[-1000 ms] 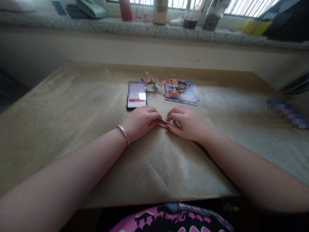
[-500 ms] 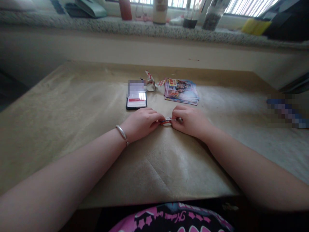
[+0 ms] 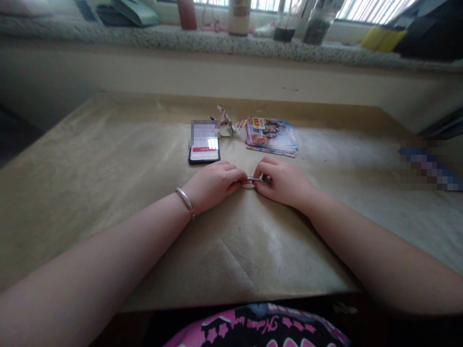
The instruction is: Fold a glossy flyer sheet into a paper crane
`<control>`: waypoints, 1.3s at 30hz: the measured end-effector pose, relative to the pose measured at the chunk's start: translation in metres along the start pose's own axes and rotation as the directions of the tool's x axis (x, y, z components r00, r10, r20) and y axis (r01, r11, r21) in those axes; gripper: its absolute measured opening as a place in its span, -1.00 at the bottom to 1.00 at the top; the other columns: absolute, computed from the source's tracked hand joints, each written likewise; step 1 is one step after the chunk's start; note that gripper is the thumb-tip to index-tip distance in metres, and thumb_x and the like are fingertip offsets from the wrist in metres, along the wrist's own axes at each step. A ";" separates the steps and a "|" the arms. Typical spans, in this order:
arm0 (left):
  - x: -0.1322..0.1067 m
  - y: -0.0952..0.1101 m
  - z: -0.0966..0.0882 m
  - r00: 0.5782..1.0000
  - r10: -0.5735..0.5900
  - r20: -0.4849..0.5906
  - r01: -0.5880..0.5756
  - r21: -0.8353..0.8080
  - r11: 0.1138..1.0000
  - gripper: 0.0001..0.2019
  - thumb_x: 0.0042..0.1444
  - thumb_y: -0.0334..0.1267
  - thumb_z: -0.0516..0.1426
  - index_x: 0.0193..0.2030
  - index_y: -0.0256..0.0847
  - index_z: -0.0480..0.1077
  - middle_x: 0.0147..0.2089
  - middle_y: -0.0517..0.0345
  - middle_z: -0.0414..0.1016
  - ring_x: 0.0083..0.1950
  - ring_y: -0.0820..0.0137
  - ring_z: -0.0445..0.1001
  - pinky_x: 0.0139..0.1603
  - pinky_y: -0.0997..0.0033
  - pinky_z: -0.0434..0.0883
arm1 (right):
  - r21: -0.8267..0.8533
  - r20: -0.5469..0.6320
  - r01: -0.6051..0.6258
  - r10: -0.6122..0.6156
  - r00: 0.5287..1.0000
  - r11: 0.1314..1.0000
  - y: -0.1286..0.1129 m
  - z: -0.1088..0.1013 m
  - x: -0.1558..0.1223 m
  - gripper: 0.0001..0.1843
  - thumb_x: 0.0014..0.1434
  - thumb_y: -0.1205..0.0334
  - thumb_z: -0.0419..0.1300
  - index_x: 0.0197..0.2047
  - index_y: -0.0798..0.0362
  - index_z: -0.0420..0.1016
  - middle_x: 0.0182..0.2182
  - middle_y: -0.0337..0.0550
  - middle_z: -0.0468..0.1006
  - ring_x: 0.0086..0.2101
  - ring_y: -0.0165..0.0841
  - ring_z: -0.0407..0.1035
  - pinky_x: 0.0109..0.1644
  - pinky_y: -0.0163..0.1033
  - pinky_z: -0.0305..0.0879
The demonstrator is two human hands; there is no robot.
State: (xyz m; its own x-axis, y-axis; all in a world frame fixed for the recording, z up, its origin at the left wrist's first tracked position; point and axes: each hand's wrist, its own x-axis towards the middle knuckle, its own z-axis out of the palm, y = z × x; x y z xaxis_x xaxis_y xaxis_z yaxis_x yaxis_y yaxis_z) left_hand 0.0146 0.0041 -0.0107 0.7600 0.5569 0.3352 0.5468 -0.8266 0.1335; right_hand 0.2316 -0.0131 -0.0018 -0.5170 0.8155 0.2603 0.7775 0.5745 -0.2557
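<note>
My left hand (image 3: pixel 213 184), with a silver bangle (image 3: pixel 184 198) on its wrist, and my right hand (image 3: pixel 282 182) meet at the middle of the table. Between their fingertips they pinch a small folded strip of red-and-white printed paper (image 3: pixel 249 181), mostly hidden by my fingers. Beyond my left hand lies a black smartphone (image 3: pixel 204 150) with a lit screen, partly pixelated. A twisted chain of folded paper strips (image 3: pixel 226 121) sits just past it, touching a stack of glossy printed leaflets (image 3: pixel 271 137).
Brown kraft paper (image 3: pixel 108 193) covers the table. A pixelated blue object (image 3: pixel 430 166) lies at the right edge. Behind the table, a granite ledge (image 3: pixel 202 42) holds bottles, jars and other items before a window with bars.
My fingers have drawn in and now pinch the paper strip more tightly, with the strip bent into a small fold. My right hand has shifted slightly toward my left.
</note>
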 end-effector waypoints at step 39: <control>-0.003 0.001 -0.004 1.000 0.011 0.005 -0.010 -0.089 0.996 -0.88 0.20 -0.32 0.14 -0.21 -0.23 0.53 -0.29 0.09 0.48 -0.26 0.40 0.41 -0.22 0.44 0.33 | -0.334 0.132 0.135 -0.096 0.987 0.933 -0.016 -0.012 -0.004 -0.80 0.23 0.20 0.09 -0.25 0.03 0.53 -0.28 -0.10 0.59 -0.34 -0.30 0.39 -0.37 -0.21 0.02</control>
State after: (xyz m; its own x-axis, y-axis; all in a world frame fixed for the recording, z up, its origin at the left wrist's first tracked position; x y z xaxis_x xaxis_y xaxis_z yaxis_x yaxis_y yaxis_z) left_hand 0.0114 0.0017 -0.0078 0.7676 0.5485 0.3317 0.5058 -0.8361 0.2122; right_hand 0.2250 -0.0263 0.0126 -0.6316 0.7589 0.1587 0.7751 0.6227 0.1074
